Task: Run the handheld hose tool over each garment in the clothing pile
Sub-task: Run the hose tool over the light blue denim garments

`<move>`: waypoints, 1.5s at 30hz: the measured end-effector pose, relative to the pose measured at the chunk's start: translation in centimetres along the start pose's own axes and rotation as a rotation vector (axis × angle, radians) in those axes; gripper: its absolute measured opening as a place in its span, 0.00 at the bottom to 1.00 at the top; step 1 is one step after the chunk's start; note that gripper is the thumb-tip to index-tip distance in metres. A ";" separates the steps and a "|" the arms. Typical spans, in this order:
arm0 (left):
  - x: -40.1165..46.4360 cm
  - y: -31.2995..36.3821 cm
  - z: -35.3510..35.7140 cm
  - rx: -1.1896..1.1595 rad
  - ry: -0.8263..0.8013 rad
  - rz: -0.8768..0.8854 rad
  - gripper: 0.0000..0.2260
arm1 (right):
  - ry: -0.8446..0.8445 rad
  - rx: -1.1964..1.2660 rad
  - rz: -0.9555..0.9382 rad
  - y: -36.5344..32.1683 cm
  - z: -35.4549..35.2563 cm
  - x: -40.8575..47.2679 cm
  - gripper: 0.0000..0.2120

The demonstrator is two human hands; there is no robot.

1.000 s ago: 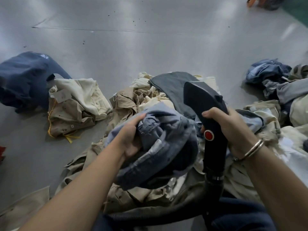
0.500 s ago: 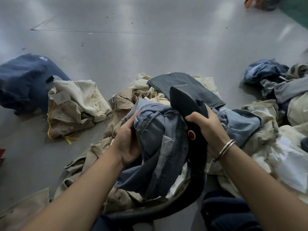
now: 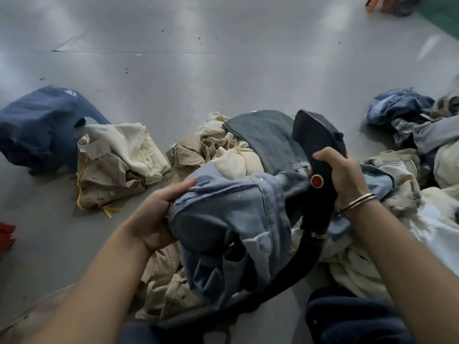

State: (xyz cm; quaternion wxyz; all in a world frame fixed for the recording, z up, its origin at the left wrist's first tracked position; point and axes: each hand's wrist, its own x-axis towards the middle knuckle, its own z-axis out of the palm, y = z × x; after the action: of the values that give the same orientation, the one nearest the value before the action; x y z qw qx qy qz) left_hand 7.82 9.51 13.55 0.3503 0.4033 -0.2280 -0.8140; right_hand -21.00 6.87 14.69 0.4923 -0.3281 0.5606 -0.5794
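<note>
A black handheld hose tool [image 3: 319,155] with a red button stands upright at centre right; my right hand [image 3: 344,177], with a bangle on the wrist, grips its handle. Its ribbed black hose [image 3: 223,307] curves down and left under the clothes. My left hand [image 3: 155,217] grips a bunched light-blue denim garment [image 3: 228,219], lifted just left of the tool and touching it. Beneath lies the clothing pile [image 3: 223,155] of beige, cream and dark grey garments.
A navy garment [image 3: 42,127] and a folded cream-and-tan bundle [image 3: 114,162] lie apart on the grey floor at left. More blue and pale clothes [image 3: 417,125] are heaped at right. A red scrap [image 3: 6,232] shows at the left edge.
The denim garment has been turned and spread wider in my left hand. The tool has shifted back to the right and stands beside the garment's right end.
</note>
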 end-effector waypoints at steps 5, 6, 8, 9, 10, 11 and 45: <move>0.3 -0.6 0.9 -0.048 -0.036 -0.048 0.22 | -0.134 -0.093 0.026 1.0 -0.1 -0.4 0.17; 0.4 -0.8 1.1 -0.047 -0.023 -0.063 0.22 | -0.178 -0.067 0.033 1.0 0.2 -0.8 0.19; 0.5 -1.1 1.2 -0.050 -0.008 -0.075 0.21 | -0.280 -0.065 0.060 1.2 0.8 -1.7 0.20; 0.5 -1.1 1.2 -0.051 -0.007 -0.072 0.21 | -0.333 -0.076 0.086 1.4 1.1 -2.3 0.19; 0.4 -1.1 1.2 -0.055 -0.015 -0.068 0.21 | -0.376 -0.074 0.121 1.7 1.5 -2.8 0.16; 0.4 -1.2 1.1 -0.060 -0.030 -0.065 0.21 | -0.401 -0.055 0.165 2.0 1.8 -3.2 0.13; 1.1 -3.8 4.0 -0.132 0.080 0.451 0.24 | -0.486 -0.534 -0.144 2.1 2.1 -9.0 0.24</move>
State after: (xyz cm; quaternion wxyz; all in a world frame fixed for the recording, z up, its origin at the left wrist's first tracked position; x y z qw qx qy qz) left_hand 2.61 11.47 12.83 0.5575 0.3504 -0.2446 -0.7118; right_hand -15.93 14.90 14.54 0.4661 -0.6118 0.5341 -0.3510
